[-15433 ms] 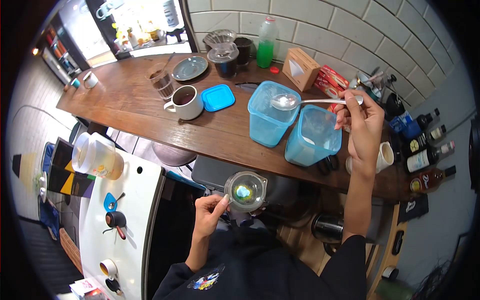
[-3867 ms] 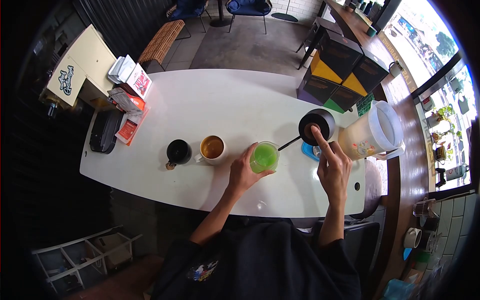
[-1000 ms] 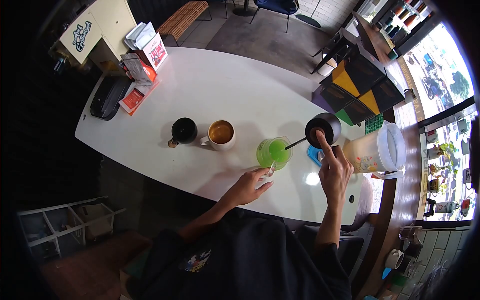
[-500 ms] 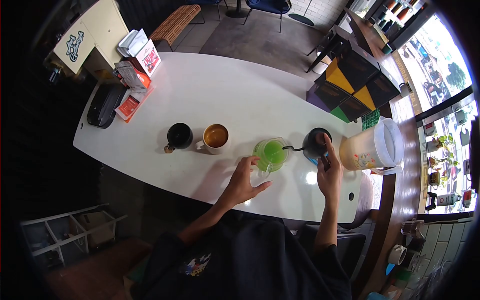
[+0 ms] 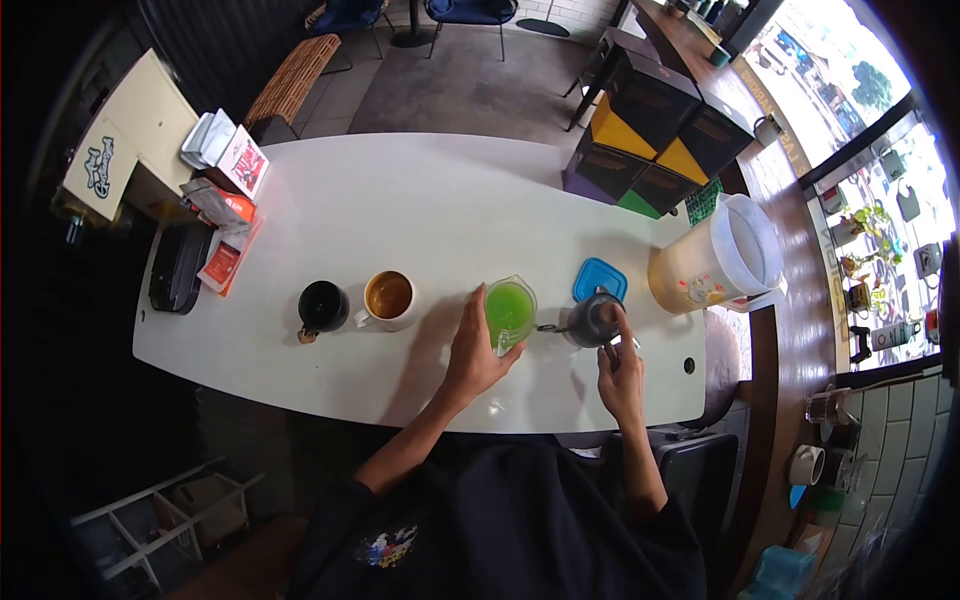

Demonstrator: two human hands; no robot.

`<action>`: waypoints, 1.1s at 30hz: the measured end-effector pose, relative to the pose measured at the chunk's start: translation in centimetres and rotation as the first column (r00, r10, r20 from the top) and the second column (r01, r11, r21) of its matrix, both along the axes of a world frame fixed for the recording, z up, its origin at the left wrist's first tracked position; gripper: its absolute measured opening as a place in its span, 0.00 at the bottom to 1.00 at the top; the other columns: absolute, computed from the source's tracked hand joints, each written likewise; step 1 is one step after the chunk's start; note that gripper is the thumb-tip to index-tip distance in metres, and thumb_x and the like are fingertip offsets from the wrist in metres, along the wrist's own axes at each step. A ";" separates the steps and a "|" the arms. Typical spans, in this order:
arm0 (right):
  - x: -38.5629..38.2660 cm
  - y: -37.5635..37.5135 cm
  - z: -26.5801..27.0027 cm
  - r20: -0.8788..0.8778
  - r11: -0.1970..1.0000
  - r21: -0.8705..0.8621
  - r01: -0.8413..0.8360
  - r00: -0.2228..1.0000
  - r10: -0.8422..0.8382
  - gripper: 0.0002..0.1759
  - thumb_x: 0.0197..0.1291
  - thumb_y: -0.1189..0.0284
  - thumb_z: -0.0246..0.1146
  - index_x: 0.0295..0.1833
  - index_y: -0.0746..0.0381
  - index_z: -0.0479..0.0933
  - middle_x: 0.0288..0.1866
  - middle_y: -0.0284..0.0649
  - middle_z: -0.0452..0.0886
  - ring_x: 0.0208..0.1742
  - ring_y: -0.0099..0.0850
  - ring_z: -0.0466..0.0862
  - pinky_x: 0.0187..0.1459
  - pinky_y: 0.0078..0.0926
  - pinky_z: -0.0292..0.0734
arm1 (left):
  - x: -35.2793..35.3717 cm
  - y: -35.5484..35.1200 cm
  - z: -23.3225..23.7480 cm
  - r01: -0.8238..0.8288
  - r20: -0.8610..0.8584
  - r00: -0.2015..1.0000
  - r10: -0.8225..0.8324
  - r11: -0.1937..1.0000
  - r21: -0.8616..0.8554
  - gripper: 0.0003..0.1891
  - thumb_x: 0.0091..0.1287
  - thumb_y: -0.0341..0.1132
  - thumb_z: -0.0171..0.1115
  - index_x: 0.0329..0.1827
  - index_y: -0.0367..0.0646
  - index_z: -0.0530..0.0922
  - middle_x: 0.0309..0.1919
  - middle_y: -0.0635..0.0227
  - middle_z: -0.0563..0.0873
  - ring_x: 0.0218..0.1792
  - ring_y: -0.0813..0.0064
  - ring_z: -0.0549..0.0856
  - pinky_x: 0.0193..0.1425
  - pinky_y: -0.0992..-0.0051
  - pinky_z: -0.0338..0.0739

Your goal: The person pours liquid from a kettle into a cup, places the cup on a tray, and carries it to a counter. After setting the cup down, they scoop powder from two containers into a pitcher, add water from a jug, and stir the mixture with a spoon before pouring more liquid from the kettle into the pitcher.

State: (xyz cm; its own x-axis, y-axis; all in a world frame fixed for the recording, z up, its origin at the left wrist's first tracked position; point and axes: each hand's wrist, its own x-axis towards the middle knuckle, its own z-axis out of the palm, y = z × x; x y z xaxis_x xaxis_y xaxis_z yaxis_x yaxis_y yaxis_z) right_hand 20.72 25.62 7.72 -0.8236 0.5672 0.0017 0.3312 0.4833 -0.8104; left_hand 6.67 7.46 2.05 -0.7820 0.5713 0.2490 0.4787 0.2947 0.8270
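My left hand is wrapped round the near left side of a clear glass jug with bright green liquid in it. My right hand grips a dark gooseneck kettle at its near right side; the fingers partly cover it. The kettle's thin spout points left at the jug, a small gap apart. Behind the kettle, a blue square mat or lid lies on the white table. Left of the jug stand a white mug with brown coffee in it and a black cup.
At right stands a large plastic pitcher with cloudy liquid. Black boxes with yellow parts are stacked at the back right. Pouches and cards and a black case occupy the left end.
My right hand has lifted the kettle off the blue square and brought it nearer me. My left hand has closed round the jug. The view has shifted.
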 end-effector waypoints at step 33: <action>1.0 8.7 -7.4 0.148 0.900 0.432 0.054 0.980 -0.130 0.14 0.52 0.76 0.67 0.44 0.66 0.75 0.35 0.50 0.76 0.45 0.48 0.76 0.46 0.43 0.72 | -3.4 0.3 0.0 -0.153 0.015 0.988 0.154 0.988 -0.009 0.45 0.50 0.40 0.78 0.69 0.37 0.61 0.62 0.48 0.72 0.63 0.50 0.74 0.65 0.59 0.72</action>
State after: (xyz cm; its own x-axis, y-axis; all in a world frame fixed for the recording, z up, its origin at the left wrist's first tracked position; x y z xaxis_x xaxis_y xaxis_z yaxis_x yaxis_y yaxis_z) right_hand 21.72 34.28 0.35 -0.7771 0.6169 0.1246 0.5042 0.7287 -0.4635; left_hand 3.25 7.80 2.02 -0.8643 0.4463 0.2320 0.4144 0.3706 0.8312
